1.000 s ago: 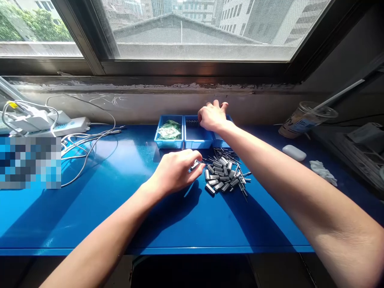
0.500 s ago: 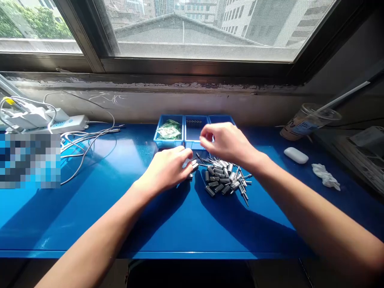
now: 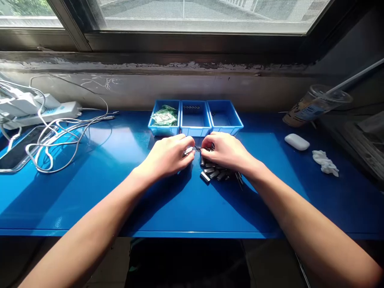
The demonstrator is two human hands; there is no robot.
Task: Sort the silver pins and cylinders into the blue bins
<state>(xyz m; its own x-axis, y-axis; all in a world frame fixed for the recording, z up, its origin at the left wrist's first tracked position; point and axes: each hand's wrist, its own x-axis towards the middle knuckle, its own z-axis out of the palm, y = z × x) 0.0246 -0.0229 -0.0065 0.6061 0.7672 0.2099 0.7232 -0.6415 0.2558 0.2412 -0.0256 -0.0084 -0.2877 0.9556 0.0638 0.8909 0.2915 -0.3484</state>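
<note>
A pile of small grey metal parts with thin pins [image 3: 213,174] lies on the blue table [image 3: 186,200], mostly under my right hand. My left hand [image 3: 168,156] is closed in a pinch on one small silver part [image 3: 188,151] just left of the pile. My right hand [image 3: 226,152] rests over the pile with its fingers curled, fingertips pinching at a pin close to the left hand's part. Behind the hands stand three blue trays: the left tray [image 3: 164,130] holds green pieces, the middle tray [image 3: 195,130] a row of small dark parts, the right tray [image 3: 225,129] shows little.
A white power strip [image 3: 39,112] with tangled white cables and a phone [image 3: 18,150] lie at the far left. A plastic cup with a straw [image 3: 312,106], a white earbud case [image 3: 296,141] and a crumpled tissue [image 3: 325,163] are at the right. The window wall is behind.
My right hand came back from the far trays to the pile and now meets the left hand. The camera tilted down; the left hand stayed pinched on its part.
</note>
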